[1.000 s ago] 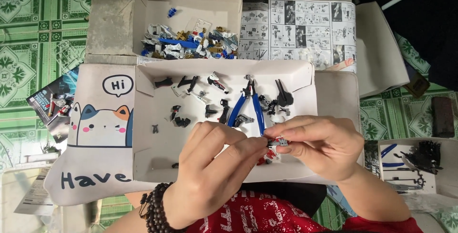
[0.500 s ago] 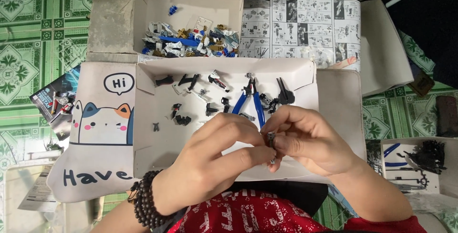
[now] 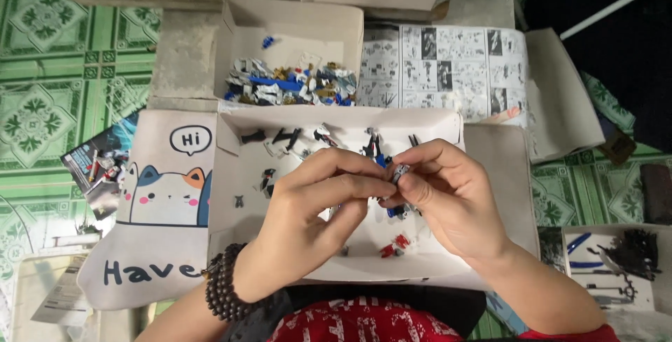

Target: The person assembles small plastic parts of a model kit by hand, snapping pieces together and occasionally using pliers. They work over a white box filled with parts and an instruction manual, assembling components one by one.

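Both hands, left hand [image 3: 315,205] and right hand [image 3: 448,198], have risen slightly, fingertips pinching a small grey part [image 3: 400,172].

The floor tiles [image 3: 42,104] are green with a white flower pattern. The bag [image 3: 157,223] is white with a white and orange cat. The bead bracelet [image 3: 222,289] is black. The small piece [image 3: 399,172] looks grey, maybe with white. The shirt [image 3: 364,321] is red with white marks.

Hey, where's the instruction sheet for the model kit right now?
In the head view, the black-and-white instruction sheet lies unfolded at upper right of centre, just behind the shallow white tray and right of the open box of loose parts.
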